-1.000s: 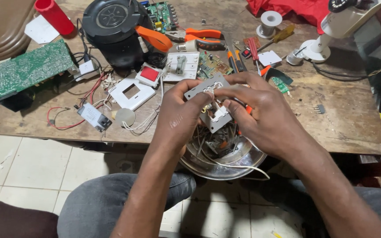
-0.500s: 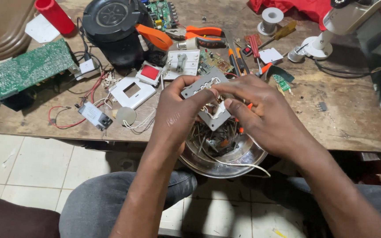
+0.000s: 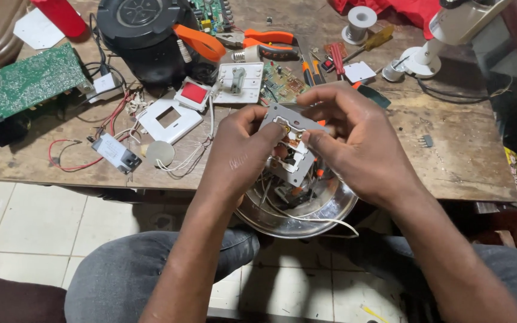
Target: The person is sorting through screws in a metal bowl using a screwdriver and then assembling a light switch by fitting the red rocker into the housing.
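Both hands hold a grey wall switch module [image 3: 290, 143] turned back side up over a steel bowl [image 3: 330, 209] that rests on my lap. My left hand [image 3: 237, 158] grips the module's left edge, thumb on top. My right hand [image 3: 357, 140] holds the right side, its fingertips pinching at the white and brass parts in the module's middle. Thin wires hang from the module into the bowl, among small parts.
The worn wooden table [image 3: 450, 149] carries a green circuit board [image 3: 22, 84], a black round appliance [image 3: 145, 36], a white switch plate [image 3: 169, 119], a red-buttoned switch [image 3: 192, 94], orange pliers [image 3: 270, 39], screwdrivers [image 3: 315, 69], a solder spool [image 3: 359, 21] and red cloth [image 3: 408, 9].
My hands and the switch module have shifted slightly; the fingers of my right hand have reworked their pinch on its centre. The camera view has moved a little.
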